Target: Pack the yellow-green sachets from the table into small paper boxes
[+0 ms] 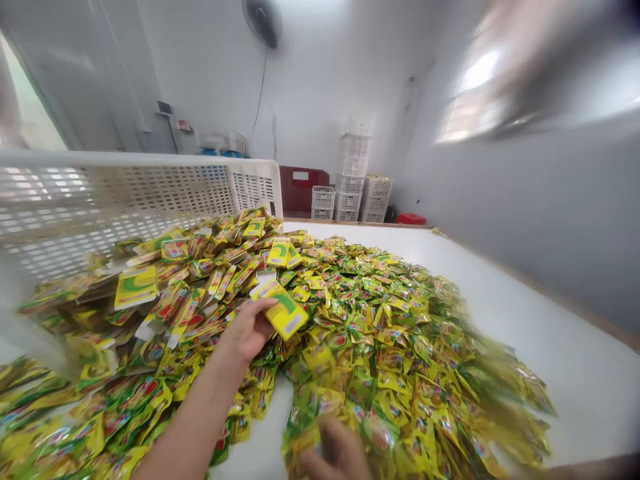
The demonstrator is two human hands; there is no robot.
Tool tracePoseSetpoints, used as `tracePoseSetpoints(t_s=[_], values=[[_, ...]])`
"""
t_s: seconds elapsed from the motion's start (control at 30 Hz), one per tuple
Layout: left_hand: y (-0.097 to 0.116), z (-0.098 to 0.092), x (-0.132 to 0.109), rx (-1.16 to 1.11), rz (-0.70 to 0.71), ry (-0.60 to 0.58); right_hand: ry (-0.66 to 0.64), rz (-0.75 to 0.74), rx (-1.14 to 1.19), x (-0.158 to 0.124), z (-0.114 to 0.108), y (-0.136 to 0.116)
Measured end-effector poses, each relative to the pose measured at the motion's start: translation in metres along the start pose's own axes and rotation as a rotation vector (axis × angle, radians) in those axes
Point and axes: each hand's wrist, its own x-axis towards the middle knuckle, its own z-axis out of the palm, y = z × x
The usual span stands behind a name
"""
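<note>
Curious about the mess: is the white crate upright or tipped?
Tipped: the white crate lies on its side, sachets spilling from its open mouth.

The packets were yellow and green with red spots. The small box was yellow with a green arc. At ten o'clock, the crate was white, lattice-patterned; the table white.

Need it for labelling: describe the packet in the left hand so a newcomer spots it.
A white slotted crate stands at the back left of the table, with a heap of yellow-green sachets spilling in front. Mid-heap, the left hand pinches one yellow packet. Larger than the glossy sachets, with a green arc, it alone is lifted off the heap.
</note>
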Motion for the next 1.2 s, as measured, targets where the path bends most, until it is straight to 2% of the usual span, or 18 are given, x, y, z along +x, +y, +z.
tracePoseSetpoints(t_s=[0.1, 0.17, 0.2, 0.23, 0.33, 0.4, 0.43, 0.53, 0.63, 0.73, 0.83, 1.0, 1.1, 1.2], values=[[-0.028, -0.044, -0.060, -0.104, -0.136, -0.153, -0.009, 0.108, 0.358, 0.009, -0.008, -0.007], [-0.055, -0.061, -0.096, -0.100, -0.179, -0.233, 0.066, 0.116, 0.442, 0.016, -0.014, -0.019], [-0.071, -0.065, -0.110, -0.020, -0.141, -0.238, 0.121, 0.103, 0.446, 0.020, -0.016, -0.026], [-0.086, -0.068, -0.121, 0.111, -0.056, -0.226, 0.171, 0.084, 0.433, 0.023, -0.016, -0.033], [-0.127, -0.065, -0.138, 0.559, 0.324, -0.171, 0.255, -0.010, 0.342, 0.027, -0.005, -0.049], [-0.144, -0.059, -0.144, 0.693, 0.485, -0.157, 0.263, -0.072, 0.217, 0.025, 0.007, -0.051], [-0.149, -0.055, -0.146, 0.719, 0.520, -0.144, 0.270, -0.093, 0.137, 0.022, 0.013, -0.050], [-0.151, -0.043, -0.148, 0.766, 0.523, -0.150, 0.339, -0.117, -0.106, 0.013, 0.019, -0.043], [-0.142, -0.029, -0.146, 0.865, 0.476, -0.191, 0.442, -0.132, -0.225, 0.005, 0.014, -0.038], [-0.135, -0.014, -0.143, 0.994, 0.428, -0.162, 0.496, -0.205, -0.345, -0.001, 0.009, -0.037], [-0.131, -0.003, -0.144, 1.108, 0.410, -0.121, 0.442, -0.258, -0.510, -0.006, 0.009, -0.035], [-0.135, 0.003, -0.150, 1.141, 0.421, 0.015, 0.283, -0.132, -0.618, -0.006, 0.004, -0.031], [-0.141, 0.003, -0.152, 1.081, 0.446, 0.068, 0.223, -0.075, -0.681, 0.006, -0.001, -0.032], [-0.147, -0.005, -0.153, 0.873, 0.383, 0.018, 0.191, -0.077, -0.656, 0.018, -0.005, -0.037]])
